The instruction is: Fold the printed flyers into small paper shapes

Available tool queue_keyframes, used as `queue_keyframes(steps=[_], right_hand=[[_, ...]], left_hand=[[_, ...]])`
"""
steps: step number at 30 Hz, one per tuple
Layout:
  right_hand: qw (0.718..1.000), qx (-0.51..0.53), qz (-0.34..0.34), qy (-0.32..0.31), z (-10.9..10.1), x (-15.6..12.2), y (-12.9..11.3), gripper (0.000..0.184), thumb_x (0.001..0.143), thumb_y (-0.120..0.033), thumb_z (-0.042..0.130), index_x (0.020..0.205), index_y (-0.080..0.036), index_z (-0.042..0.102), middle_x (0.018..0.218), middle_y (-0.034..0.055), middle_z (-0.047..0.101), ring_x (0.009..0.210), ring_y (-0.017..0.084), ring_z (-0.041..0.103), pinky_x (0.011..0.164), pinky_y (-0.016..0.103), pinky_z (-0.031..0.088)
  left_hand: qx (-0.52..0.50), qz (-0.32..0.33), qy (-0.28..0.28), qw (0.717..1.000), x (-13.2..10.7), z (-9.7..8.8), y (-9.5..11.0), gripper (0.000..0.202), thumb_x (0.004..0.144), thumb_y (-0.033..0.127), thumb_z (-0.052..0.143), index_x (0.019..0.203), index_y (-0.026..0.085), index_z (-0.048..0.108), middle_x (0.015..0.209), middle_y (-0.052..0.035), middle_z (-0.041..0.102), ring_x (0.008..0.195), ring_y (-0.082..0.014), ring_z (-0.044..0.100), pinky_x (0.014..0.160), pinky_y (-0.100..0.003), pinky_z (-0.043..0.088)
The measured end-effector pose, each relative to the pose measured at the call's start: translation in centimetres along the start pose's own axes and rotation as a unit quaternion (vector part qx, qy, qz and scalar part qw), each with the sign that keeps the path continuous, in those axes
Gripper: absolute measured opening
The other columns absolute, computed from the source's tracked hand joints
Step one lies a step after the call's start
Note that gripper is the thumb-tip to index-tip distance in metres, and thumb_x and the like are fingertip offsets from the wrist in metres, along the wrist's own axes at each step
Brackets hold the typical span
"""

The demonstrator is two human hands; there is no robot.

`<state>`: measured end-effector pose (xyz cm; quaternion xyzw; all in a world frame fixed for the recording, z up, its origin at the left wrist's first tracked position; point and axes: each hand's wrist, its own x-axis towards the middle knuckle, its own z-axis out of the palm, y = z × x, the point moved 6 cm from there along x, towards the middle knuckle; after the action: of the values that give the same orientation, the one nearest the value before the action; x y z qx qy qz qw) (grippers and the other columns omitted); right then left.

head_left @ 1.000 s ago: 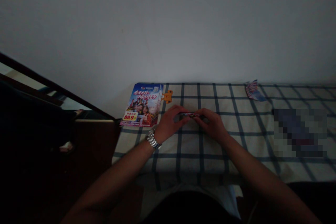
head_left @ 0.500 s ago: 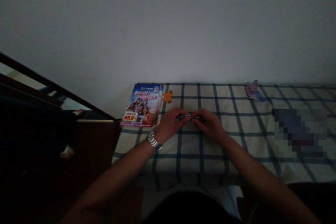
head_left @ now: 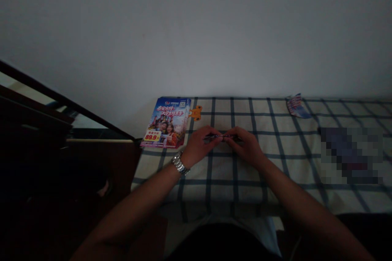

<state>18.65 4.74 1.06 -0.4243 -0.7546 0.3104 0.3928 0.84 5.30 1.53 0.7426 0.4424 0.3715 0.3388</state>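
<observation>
My left hand (head_left: 198, 147), a metal watch on its wrist, and my right hand (head_left: 246, 147) meet fingertip to fingertip over a checked cloth (head_left: 275, 171). Between them they pinch a small, flat, dark folded paper piece (head_left: 222, 136) with a pinkish tint, held low, close to the cloth. Both hands have curled, closed fingers. The dim light hides the details of the piece.
A colourful flyer (head_left: 167, 121) lies at the cloth's far left corner, with a small orange paper figure (head_left: 195, 112) beside it. A torn coloured paper scrap (head_left: 296, 106) sits near the wall at right. A blurred patch (head_left: 350, 154) covers something on the right. Dark wooden furniture (head_left: 101, 163) stands at left.
The hands have pressed slightly closer together and lower on the small folded piece. At the left, the dark shapes behind the furniture have shifted.
</observation>
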Motion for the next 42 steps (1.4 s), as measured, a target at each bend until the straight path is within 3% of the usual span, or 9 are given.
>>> queue_keyframes(steps=[18, 28, 35, 42], right_hand=[[0.999, 0.039, 0.038, 0.002, 0.34, -0.15, 0.78, 0.021, 0.094, -0.044, 0.066, 0.096, -0.023, 0.067, 0.085, 0.0026, 0.069, 0.074, 0.017, 0.065, 0.065, 0.029, 0.053], [0.999, 0.039, 0.024, 0.003, 0.20, -0.12, 0.62, 0.022, 0.095, -0.045, 0.064, 0.095, -0.024, 0.066, 0.085, 0.0032, 0.068, 0.075, 0.018, 0.064, 0.064, 0.030, 0.052], [0.998, 0.052, 0.043, 0.019, -0.38, -0.01, 0.44, 0.021, 0.095, -0.044, 0.064, 0.094, -0.023, 0.065, 0.085, 0.0026, 0.067, 0.077, 0.018, 0.065, 0.068, 0.030, 0.053], [0.997, 0.049, 0.048, 0.018, -0.39, -0.06, 0.44, 0.022, 0.094, -0.045, 0.064, 0.093, -0.023, 0.065, 0.085, 0.0027, 0.067, 0.073, 0.017, 0.062, 0.062, 0.028, 0.050]], left_hand=[[-0.034, 0.008, -0.002, 0.999, 0.03, 0.31, -0.26, 0.017, 0.094, 0.039, 0.066, 0.094, 0.022, 0.070, 0.091, -0.0009, 0.070, 0.087, -0.0160, 0.067, 0.078, -0.028, 0.052], [-0.029, 0.001, -0.011, 1.000, 0.03, 0.54, -0.51, 0.019, 0.095, 0.041, 0.065, 0.098, 0.023, 0.071, 0.096, -0.0022, 0.071, 0.090, -0.0173, 0.068, 0.080, -0.030, 0.054], [-0.063, 0.001, 0.018, 0.998, 0.20, -0.15, -0.49, 0.019, 0.094, 0.039, 0.067, 0.097, 0.021, 0.072, 0.092, -0.0023, 0.072, 0.087, -0.0158, 0.068, 0.080, -0.028, 0.053], [-0.026, 0.002, 0.009, 1.000, 0.25, -0.35, 0.01, 0.018, 0.096, 0.038, 0.064, 0.091, 0.021, 0.071, 0.089, -0.0012, 0.072, 0.086, -0.0161, 0.067, 0.081, -0.029, 0.052]])
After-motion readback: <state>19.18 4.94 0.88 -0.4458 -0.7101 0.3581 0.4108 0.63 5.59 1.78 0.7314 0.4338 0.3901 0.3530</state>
